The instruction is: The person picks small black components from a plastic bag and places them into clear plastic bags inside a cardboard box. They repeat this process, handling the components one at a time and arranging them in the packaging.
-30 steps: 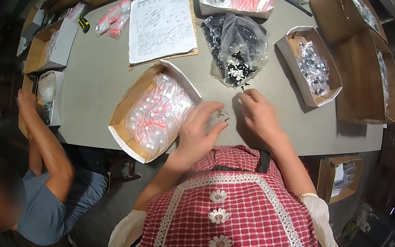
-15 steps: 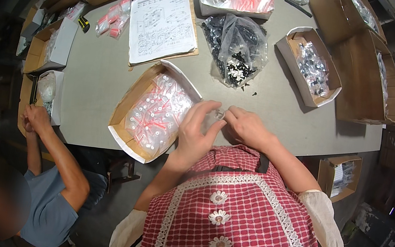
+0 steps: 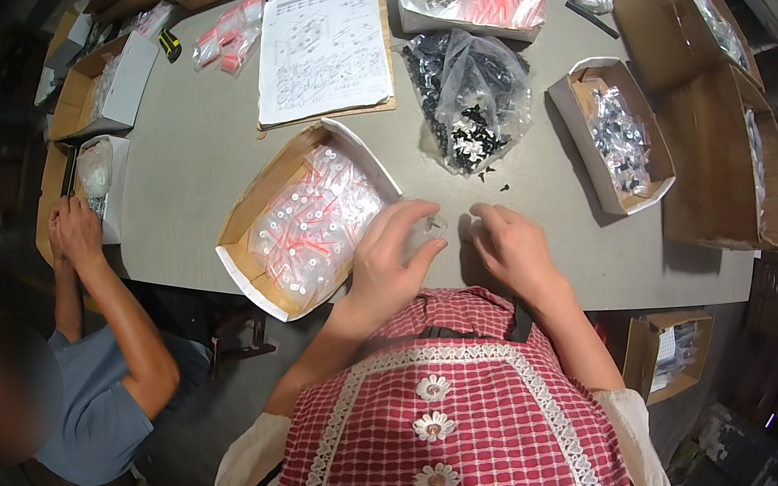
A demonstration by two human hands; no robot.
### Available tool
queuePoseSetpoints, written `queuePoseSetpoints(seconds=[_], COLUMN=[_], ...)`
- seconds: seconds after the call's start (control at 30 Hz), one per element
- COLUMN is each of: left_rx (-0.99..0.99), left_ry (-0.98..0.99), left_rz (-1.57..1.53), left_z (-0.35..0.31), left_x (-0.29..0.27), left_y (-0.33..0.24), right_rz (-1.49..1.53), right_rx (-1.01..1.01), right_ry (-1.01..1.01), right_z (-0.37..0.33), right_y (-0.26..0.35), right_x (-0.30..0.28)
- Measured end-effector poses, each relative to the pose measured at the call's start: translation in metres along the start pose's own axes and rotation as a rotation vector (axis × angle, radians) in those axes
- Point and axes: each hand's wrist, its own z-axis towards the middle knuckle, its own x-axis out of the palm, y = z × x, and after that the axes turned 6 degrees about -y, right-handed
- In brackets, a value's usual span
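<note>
Within the curved left hand point(image 3: 386, 261) sits clear plastic point(image 3: 437, 223).

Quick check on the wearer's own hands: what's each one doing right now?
Left hand: curled, holding a small clear bag.
Right hand: fingers bent, apart from the bag; whether it holds anything cannot be told.
</note>
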Motion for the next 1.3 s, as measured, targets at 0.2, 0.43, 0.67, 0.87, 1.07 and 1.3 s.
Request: queuePoseSetpoints(seconds=[0.2, 0.43, 0.67, 0.87, 1.07, 1.3], left_rx=[-0.01, 0.009, 0.04, 0.056, 0.086, 0.205], left_ry=[0.029, 0.02, 0.045, 0.05, 0.039, 0.069], left_rz=[-0.01, -0.009, -0.021, -0.077, -0.062, 0.019], left_z=[0.001, 0.002, 0.002, 0.004, 0.004, 0.009], left_x=[0.003, 0.003, 0.001, 0.003, 0.004, 0.005], left_y=[-0.002, 0.0, -0.005, -0.004, -0.005, -0.008], right_rz=[0.007, 0.27, 0.312, 0.355, 0.384, 0.324], right_rx=[0.018, 0.073, -0.129, -0.183, -0.058, -0.012], right_ry=[0.182, 0.063, 0.008, -0.055, -0.019, -0.073], right_z=[-0.019, -0.006, 0.012, 0.012, 0.009, 0.008], right_y=[-0.004, -0.003, 0.043, 0.048, 0.052, 0.054], right_x=[0.011, 0.005, -0.05, -0.05, -0.049, -0.029])
